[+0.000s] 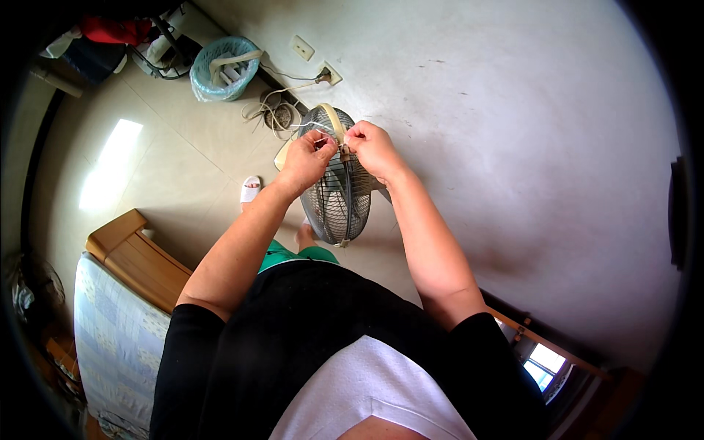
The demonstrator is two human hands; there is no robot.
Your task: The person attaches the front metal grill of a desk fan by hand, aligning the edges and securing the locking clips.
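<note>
Your left hand (306, 158) and right hand (372, 147) meet at the top rim of the round grey wire-grille fan (339, 202), which stands on the pale tiled floor (183, 169) against the white wall (513, 110). Both hands pinch a thin white tie (323, 132) beside the fan's beige carry handle (335, 119), fingers closed on it. A coiled cord (275, 114) lies behind the fan.

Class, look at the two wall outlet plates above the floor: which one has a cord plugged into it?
The right outlet plate, nearer the fan guard, has a plug and cord in it. The left outlet plate has nothing plugged in.
</note>
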